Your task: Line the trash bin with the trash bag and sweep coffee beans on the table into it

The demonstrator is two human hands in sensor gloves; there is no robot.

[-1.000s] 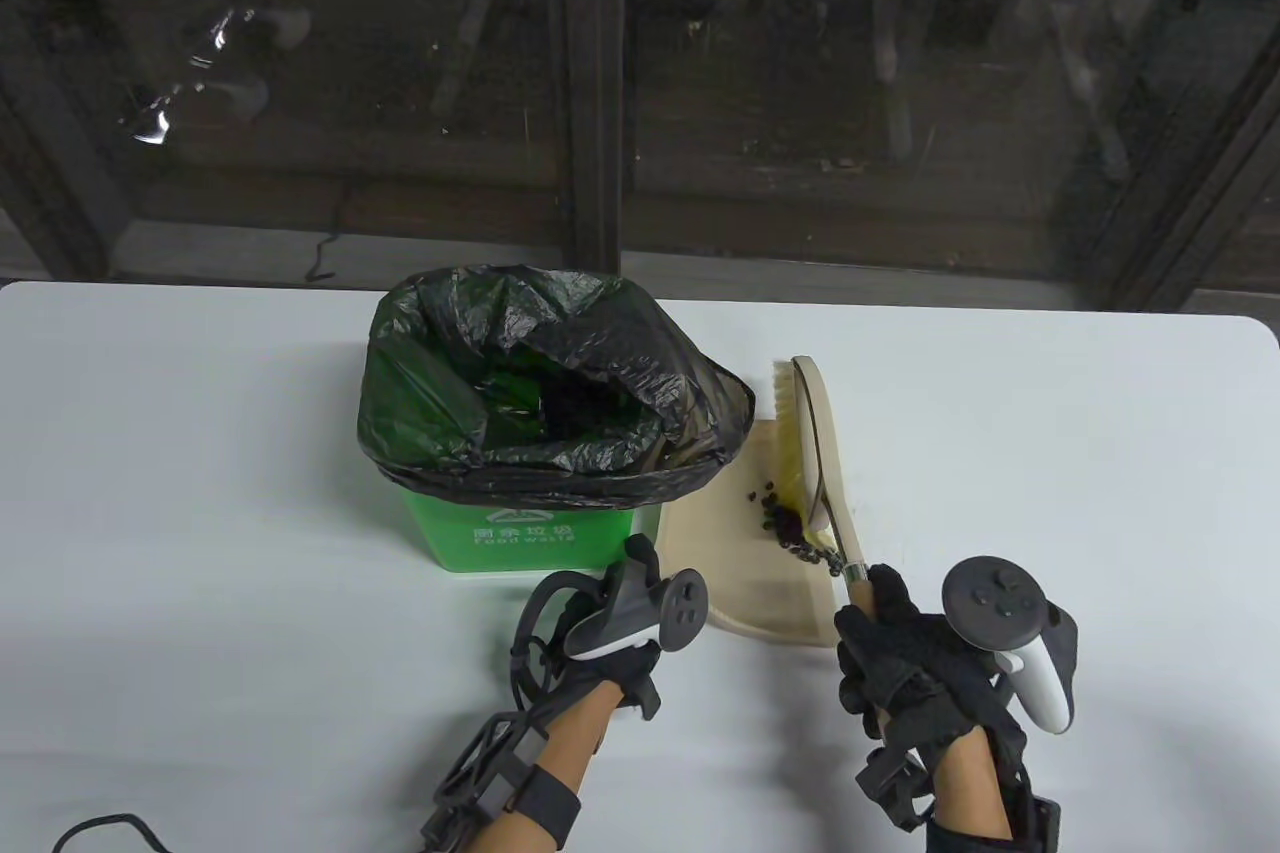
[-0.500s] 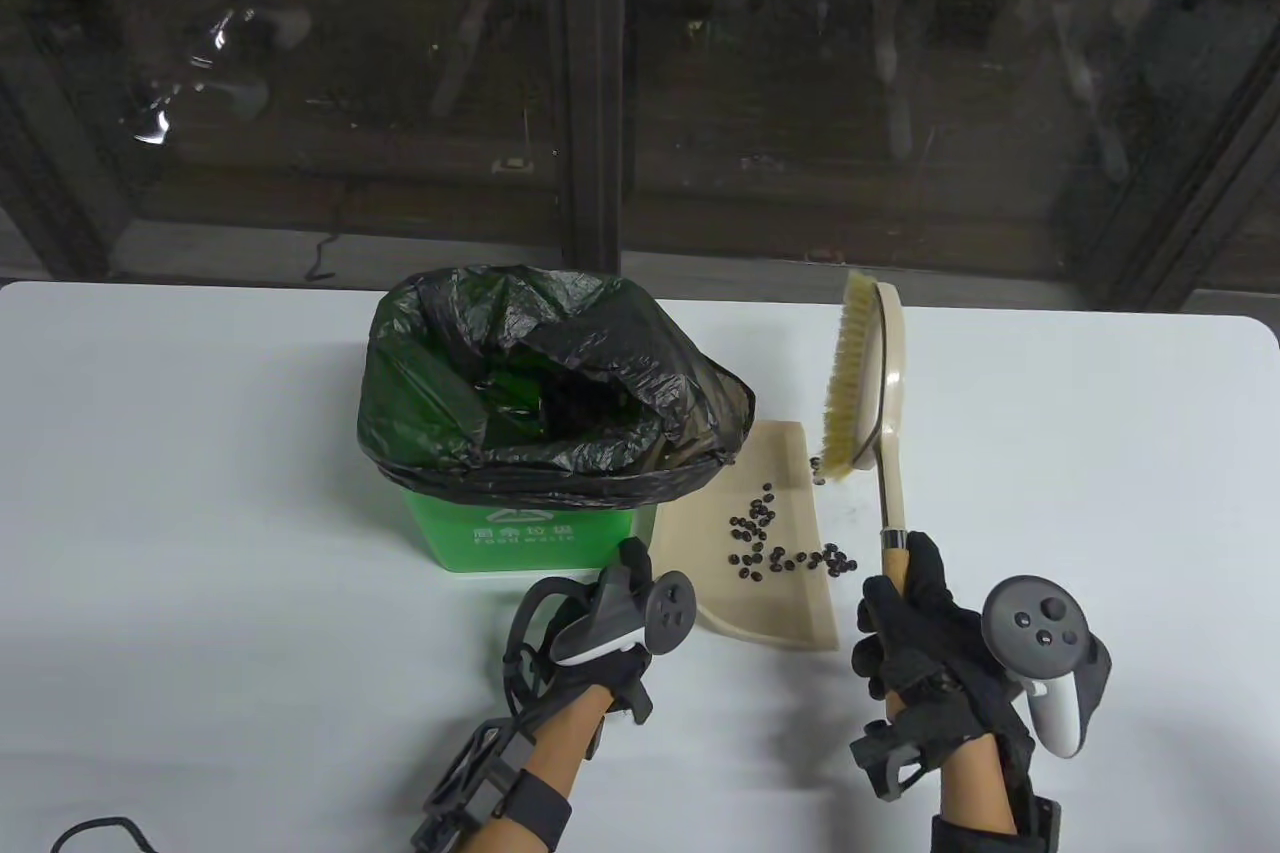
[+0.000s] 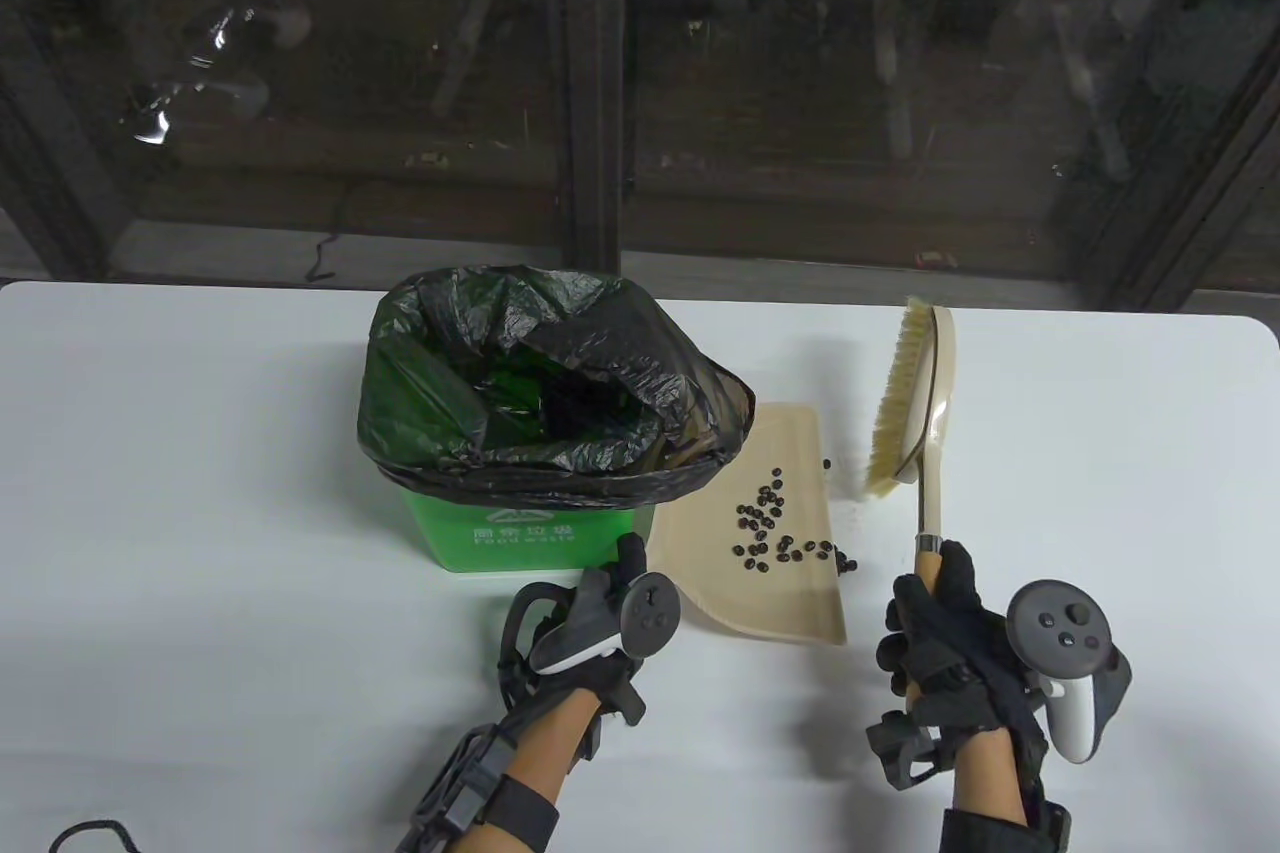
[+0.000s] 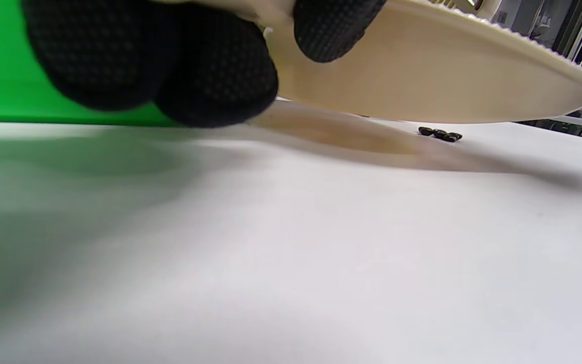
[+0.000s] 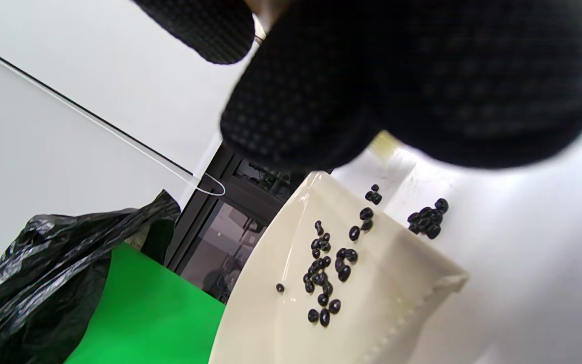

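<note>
Right hand (image 3: 935, 638) has its grip clamped round the wooden handle of the brush (image 3: 915, 403), bristles facing nine o'clock, the brush head held out at one o'clock from the hand and just to the three o'clock side of the dustpan (image 3: 775, 583). Left hand (image 3: 600, 618) is down at the dustpan's near corner, at its seven o'clock; the left wrist view shows the fingers (image 4: 329, 28) curled over the cream rim, so that grip is clamped on the dustpan, whose near end tilts up off the white desk (image 3: 200, 493). Coffee beans (image 3: 765, 528) lie scattered on the pan's surface, and a few more (image 3: 848, 563) sit on the desk right at its three o'clock edge, with a stray one (image 3: 826, 465) a little further back. The green trash bin (image 3: 525, 533) stands at nine o'clock of the pan, just beside it, already lined: the black trash bag (image 3: 600, 343) is folded out over its rim, mouth open upward, loose plastic drooping toward the pan
</note>
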